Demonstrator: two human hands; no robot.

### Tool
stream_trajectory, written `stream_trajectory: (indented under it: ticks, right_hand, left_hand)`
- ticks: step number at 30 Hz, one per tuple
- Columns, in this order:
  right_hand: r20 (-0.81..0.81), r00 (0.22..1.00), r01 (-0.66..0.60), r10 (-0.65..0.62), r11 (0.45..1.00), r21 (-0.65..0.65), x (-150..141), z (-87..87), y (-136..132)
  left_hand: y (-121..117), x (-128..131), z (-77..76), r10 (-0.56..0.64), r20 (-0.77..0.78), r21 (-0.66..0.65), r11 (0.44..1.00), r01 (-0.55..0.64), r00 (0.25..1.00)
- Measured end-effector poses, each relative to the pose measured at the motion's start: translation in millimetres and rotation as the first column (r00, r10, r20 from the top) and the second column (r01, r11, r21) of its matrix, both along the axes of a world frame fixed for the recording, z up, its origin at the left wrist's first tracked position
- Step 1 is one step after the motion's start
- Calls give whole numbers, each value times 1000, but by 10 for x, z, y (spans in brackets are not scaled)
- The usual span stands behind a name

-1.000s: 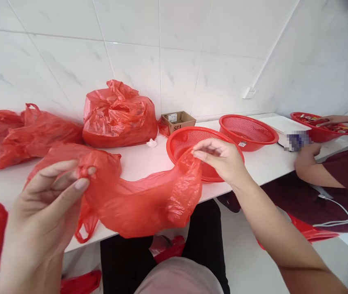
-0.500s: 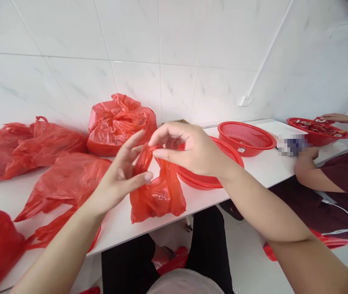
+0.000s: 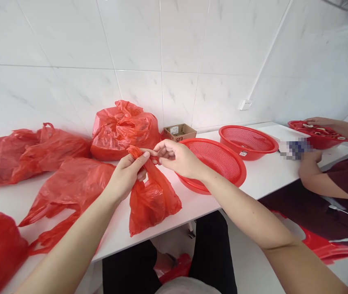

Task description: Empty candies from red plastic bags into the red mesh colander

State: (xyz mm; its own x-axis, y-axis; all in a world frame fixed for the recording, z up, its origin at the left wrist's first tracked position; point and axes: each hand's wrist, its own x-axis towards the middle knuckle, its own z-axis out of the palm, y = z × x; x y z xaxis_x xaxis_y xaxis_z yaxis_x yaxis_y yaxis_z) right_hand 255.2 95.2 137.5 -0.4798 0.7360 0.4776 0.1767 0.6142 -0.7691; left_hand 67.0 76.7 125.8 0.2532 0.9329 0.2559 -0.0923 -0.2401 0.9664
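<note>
In front of me a small red plastic bag hangs gathered at the neck, its bottom at the white table's front edge. My left hand is closed round the twisted neck, with the thumb on top and a tuft of plastic sticking up beyond it. My right hand pinches at a strand of the same bag just right of the left fingertips. What fills the bag is hidden. Directly behind my right hand stands a red perforated basket.
Several red plastic bags lie on the left, including a bulging one by the wall. A cardboard box and a second red basket stand behind. At right, a co-worker's hand reaches over a filled red basket.
The bag's loose upper handles are now drawn together into a twisted neck. My left hand has closed round it; my right hand has shifted slightly down. The view has tilted up a little.
</note>
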Motion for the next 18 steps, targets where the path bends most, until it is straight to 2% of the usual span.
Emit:
stream_trajectory:
  ticks: [2,5,8,10,12,14,16,18]
  right_hand:
    - [-65,997,48,-47,999,13,-29,-33,-13]
    - [-140,985,107,-100,993,46,-62,6,-71]
    - [-167,980,129,-109,985,112,-83,61,-167]
    - [-163,981,128,-105,982,136,-101,67,-252]
    - [-163,984,101,-77,984,145,-124,43,-354]
    - [-141,990,22,4,983,183,-146,1,-456]
    - [-83,992,-70,92,969,238,-161,-50,-521]
    - [-77,991,-86,110,960,266,-168,-105,-515]
  left_hand:
    - [7,7,-14,66,-55,69,996,-63,996]
    - [8,-14,-11,139,-241,113,987,-115,961]
    - [-7,-75,23,110,-404,81,993,-85,908]
    - [-10,-126,47,35,-471,17,999,-31,882]
    - [0,-182,58,-108,-455,-70,994,86,884]
    - [21,-237,53,-212,-348,-89,977,193,913]
    - [38,-284,44,-240,-275,-39,970,238,931]
    - [36,-312,43,-248,-321,6,964,264,914]
